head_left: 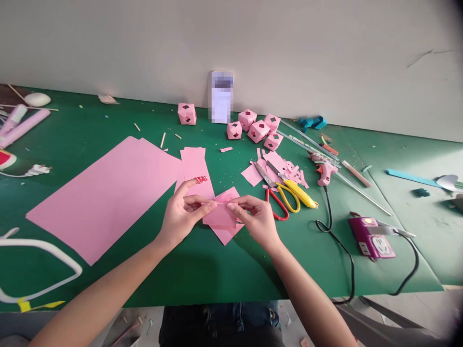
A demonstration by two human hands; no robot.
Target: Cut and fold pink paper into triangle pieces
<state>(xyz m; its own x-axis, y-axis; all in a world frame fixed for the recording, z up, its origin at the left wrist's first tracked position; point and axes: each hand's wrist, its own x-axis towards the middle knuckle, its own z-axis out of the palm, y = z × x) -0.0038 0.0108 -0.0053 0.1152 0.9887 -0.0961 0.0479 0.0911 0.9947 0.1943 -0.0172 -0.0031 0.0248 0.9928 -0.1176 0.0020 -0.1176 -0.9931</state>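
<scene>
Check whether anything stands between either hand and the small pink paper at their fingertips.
Nothing visible does. The left hand and right hand both pinch the small pink paper along its upper edge. The scissors lie beside the right hand, off to its right, not in between.

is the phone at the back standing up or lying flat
Standing up: the phone rises from the green table, long edges near vertical, before the wall.

Fairly bright, soft light leaves a pale sheen on the right end of the green table (398,154), and a dim shadow falls below the right hand (261,219). The phone (221,103) is pixelated; the right corners darken.
</scene>
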